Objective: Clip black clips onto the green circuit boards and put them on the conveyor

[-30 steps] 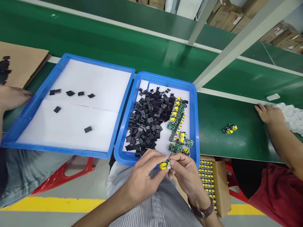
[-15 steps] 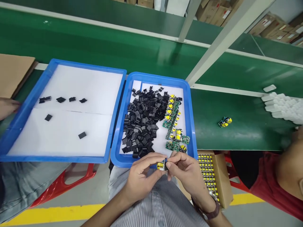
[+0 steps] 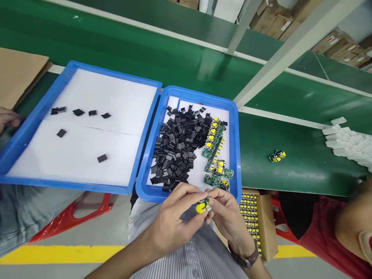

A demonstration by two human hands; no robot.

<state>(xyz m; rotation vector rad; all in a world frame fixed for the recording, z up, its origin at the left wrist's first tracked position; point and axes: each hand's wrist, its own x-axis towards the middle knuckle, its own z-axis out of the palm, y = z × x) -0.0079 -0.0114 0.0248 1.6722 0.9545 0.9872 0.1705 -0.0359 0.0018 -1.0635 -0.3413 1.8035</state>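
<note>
The left hand (image 3: 180, 215) and the right hand (image 3: 229, 217) pinch one little yellow and green part (image 3: 200, 208), each grip closed on it. It is just by the near edge of the blue tray (image 3: 235, 155). In the tray, a big pile of black bits (image 3: 178, 145) sits beside some green and yellow boards (image 3: 215, 142).

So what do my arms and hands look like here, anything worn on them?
Your left hand and right hand are ungloved, with no sleeves showing on the forearms. A dark brown strap with a small shiny fitting circles the right wrist.
</note>
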